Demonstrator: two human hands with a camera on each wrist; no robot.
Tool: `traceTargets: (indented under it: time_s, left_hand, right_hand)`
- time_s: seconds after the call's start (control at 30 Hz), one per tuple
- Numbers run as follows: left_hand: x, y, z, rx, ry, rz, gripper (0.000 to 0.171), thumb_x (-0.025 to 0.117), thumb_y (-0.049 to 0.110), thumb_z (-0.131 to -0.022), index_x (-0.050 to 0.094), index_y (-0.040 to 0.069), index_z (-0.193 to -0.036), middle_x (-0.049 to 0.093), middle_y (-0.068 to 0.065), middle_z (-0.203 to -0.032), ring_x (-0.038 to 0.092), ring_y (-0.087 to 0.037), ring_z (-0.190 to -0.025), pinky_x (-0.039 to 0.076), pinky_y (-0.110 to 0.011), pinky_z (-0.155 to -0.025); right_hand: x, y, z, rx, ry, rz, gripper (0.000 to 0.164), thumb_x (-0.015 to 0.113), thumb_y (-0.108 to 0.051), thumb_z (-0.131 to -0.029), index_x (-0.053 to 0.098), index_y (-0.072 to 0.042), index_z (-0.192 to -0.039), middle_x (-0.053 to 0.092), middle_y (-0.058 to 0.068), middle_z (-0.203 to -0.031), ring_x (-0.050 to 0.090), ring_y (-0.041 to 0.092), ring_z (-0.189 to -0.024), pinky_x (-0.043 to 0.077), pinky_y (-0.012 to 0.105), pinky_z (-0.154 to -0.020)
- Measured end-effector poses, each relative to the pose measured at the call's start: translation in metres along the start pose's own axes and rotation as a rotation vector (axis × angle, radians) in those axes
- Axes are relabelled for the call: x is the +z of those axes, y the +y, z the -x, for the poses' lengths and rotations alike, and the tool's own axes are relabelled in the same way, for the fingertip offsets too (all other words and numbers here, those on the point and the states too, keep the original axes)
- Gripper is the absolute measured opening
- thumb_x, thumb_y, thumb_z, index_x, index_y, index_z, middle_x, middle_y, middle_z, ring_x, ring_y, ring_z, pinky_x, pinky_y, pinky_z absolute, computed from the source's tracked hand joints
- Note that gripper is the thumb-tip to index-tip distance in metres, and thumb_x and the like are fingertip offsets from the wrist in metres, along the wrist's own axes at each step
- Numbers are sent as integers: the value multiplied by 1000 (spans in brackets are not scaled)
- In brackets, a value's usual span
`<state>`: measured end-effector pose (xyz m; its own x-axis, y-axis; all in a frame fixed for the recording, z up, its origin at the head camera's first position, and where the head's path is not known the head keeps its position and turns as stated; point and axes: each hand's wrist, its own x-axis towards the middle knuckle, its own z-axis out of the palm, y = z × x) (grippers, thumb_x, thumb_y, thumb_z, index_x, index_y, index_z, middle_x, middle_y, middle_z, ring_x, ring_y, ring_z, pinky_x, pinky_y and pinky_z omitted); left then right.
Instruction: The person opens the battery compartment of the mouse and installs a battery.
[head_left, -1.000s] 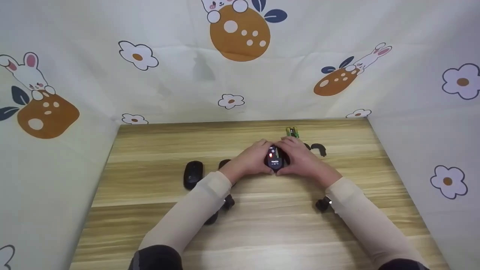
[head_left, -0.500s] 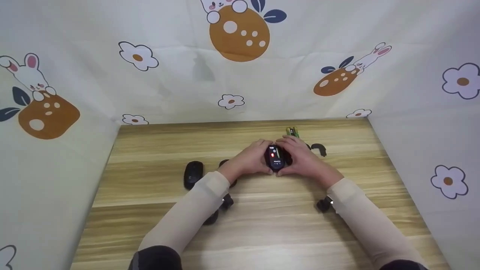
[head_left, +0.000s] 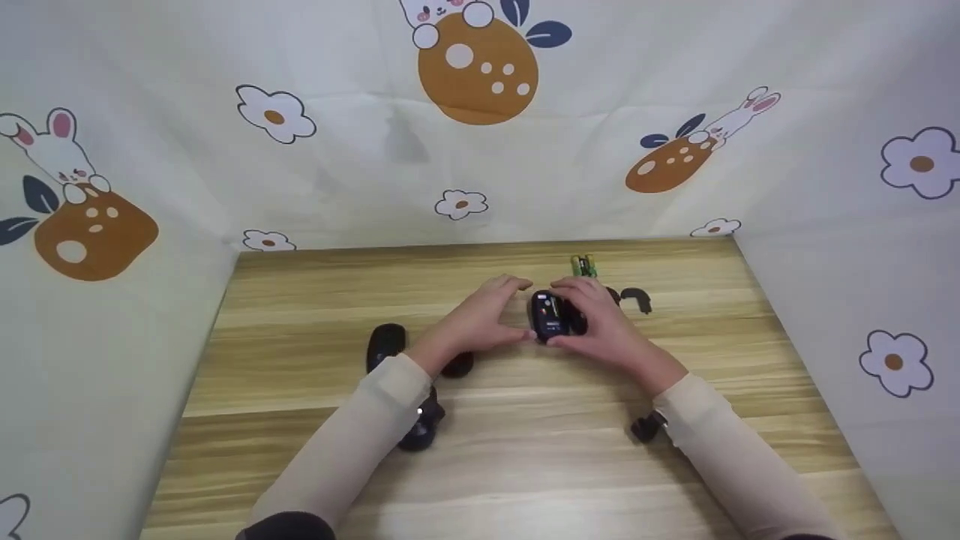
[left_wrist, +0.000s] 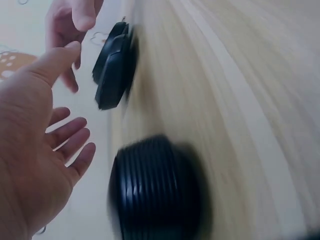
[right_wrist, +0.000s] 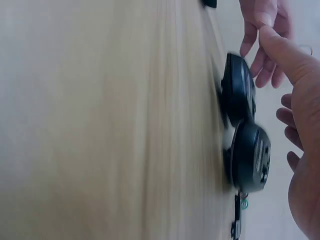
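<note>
Two black computer mice lie upside down side by side on the table. The left one (head_left: pixel 550 319) shows labels and a small red spot underneath; the right one (head_left: pixel 577 319) is partly covered by my right hand (head_left: pixel 606 321). In the right wrist view, the nearer mouse (right_wrist: pixel 248 157) and the farther mouse (right_wrist: pixel 239 87) stand beside that hand, whose fingers are spread and grip nothing. My left hand (head_left: pixel 476 319) is just left of the pair, thumb and fingers apart, holding nothing. A ribbed black mouse (left_wrist: pixel 155 192) is close below it in the left wrist view.
Farther left are a black mouse (head_left: pixel 386 346), another (head_left: pixel 457 364) partly under my left wrist, and one (head_left: pixel 418 433) beside the left sleeve. Green-and-gold batteries (head_left: pixel 583 265) lie behind my right hand, a curved black cover (head_left: pixel 637 299) to its right. Patterned cloth (head_left: pixel 337 172) walls the table.
My left hand has drawn away leftward from the mouse that both hands surrounded. The right hand stays beside the pair. The red light underneath the mouse looks dimmer now.
</note>
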<state>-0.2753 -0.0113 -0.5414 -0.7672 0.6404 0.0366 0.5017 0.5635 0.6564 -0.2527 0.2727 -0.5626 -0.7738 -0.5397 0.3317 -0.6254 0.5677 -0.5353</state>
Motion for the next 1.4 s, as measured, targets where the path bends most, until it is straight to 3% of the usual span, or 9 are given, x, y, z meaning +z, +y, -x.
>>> traceTargets:
  time_s: [0.27,0.47,0.7,0.93,1.17,1.4]
  left_hand:
    - [-22,-10,40,2,100,23,84,87,43,-96,49,11,-164,54,-6,-161,48,-27,-150,39,-47,-127]
    - [-35,-18,70,-69,69,43,84,87,43,-96,49,13,-164,51,-7,-161,48,-29,-150,41,-51,-126]
    - [-39,-30,96,-129,19,39,95,94,40,-89,46,12,-166,49,-10,-161,49,-31,-149,42,-53,-126]
    - [-38,-34,108,-150,-5,3,109,100,36,-81,41,8,-168,47,-12,-163,49,-33,-150,42,-52,-126]
    - [-33,-37,111,-148,-26,-23,111,101,31,-81,39,0,-168,48,-18,-165,51,-35,-149,42,-52,-127]
    - [-29,-39,112,-171,-41,-48,112,100,35,-82,38,0,-168,47,-19,-166,49,-36,-152,40,-51,-128]
  right_hand:
    - [14,-29,1,-52,52,-69,79,97,-39,-85,65,-3,-147,60,11,-153,49,34,-144,43,61,-122]
    - [28,-49,-2,-38,27,-115,75,95,-38,-88,65,-3,-147,60,7,-153,49,30,-144,42,54,-124]
    - [46,-68,-9,-10,-6,-146,74,92,-42,-91,62,-10,-150,59,2,-153,50,24,-144,43,47,-125]
    - [66,-85,-18,86,-79,-204,83,91,-45,-91,55,-9,-157,54,3,-158,50,23,-145,43,45,-125]
    - [86,-92,-29,169,-164,-192,98,94,-45,-87,46,-8,-164,50,6,-163,47,25,-151,37,45,-129]
    - [96,-95,-39,209,-215,-179,106,95,-43,-86,39,-8,-169,44,11,-170,45,28,-155,35,45,-131]
